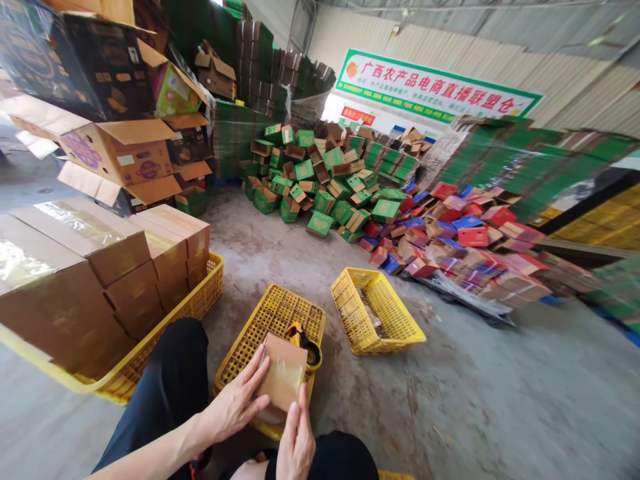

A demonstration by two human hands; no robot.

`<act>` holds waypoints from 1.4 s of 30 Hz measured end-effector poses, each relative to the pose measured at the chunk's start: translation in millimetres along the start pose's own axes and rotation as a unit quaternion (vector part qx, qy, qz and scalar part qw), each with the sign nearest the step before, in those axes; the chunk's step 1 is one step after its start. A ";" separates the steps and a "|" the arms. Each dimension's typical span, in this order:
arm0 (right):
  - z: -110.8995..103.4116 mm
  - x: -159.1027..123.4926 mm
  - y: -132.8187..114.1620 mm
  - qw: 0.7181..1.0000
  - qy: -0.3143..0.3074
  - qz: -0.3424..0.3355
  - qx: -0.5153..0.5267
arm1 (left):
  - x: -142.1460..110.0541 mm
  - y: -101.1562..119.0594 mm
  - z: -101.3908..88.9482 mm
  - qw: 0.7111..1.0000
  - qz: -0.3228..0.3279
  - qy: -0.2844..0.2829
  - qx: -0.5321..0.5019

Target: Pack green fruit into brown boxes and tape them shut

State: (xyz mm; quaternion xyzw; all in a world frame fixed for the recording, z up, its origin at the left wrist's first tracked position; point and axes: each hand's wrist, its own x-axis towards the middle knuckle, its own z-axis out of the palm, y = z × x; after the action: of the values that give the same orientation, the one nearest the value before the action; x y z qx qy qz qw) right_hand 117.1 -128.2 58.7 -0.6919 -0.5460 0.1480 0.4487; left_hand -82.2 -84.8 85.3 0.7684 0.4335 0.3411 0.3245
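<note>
A small brown cardboard box with clear tape across it is between my hands, over an upturned yellow plastic crate. My left hand grips its left side, fingers stretched along the edge and the thumb near the front. At the near right corner, my right hand holds the box with fingers pointing up along its side. Just behind the box, a black and orange tape dispenser rests on the crate, partly hidden by the box.
On my left, a long yellow crate holds several taped cardboard boxes. Another yellow crate stands tilted at right. Heaps of green boxes and red and blue boxes lie farther back. Large open cartons are stacked at left.
</note>
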 end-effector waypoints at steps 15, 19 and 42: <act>7.7 47.3 -3.2 0.999 -0.051 0.000 0.005 | -4.5 -8.6 0.0 0.999 0.043 -0.018 -0.010; 2.4 28.0 6.5 0.997 -0.054 -0.035 -0.033 | -0.2 -16.8 14.3 0.998 0.056 -0.007 0.019; -10.8 20.8 10.9 0.983 -0.026 -0.112 -0.147 | 12.3 -22.6 17.3 0.991 0.113 -0.022 0.064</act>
State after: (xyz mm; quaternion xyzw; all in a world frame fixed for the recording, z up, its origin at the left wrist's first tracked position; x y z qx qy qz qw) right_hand 138.8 -114.7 62.1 -0.6808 -0.6470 0.0332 0.3418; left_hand -73.5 -68.1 60.7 0.8388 0.3577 0.3303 0.2438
